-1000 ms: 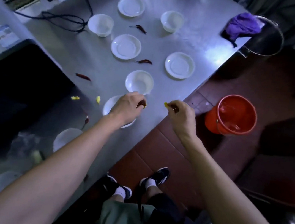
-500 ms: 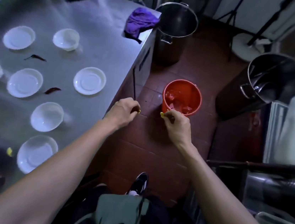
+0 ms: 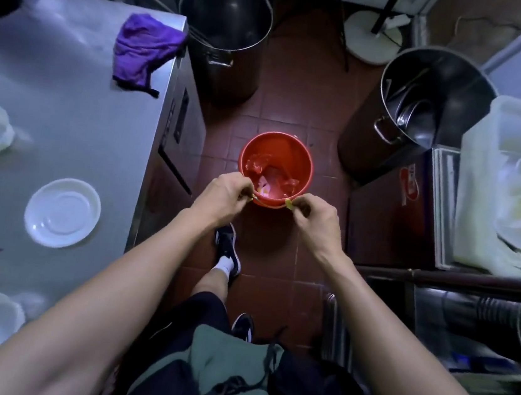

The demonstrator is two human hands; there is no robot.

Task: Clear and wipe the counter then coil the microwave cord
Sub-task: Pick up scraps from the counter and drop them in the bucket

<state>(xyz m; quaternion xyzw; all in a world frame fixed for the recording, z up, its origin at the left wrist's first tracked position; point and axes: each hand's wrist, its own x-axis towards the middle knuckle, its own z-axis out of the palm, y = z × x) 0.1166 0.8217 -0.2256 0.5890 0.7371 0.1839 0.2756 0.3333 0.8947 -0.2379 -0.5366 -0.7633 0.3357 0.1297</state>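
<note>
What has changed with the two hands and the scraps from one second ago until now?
Both hands left the counter edge and moved right, over the red bucket on the floor. The left hand and right hand each keep a pinching grip on a small yellow scrap; nothing is dropped yet. Dishes and purple cloth stayed put.

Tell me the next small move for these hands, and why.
Probably let go of the scraps into the red bucket. The left hand and right hand each pinch a small yellow scrap at the bucket's near rim, and scraps already lie inside it.
</note>
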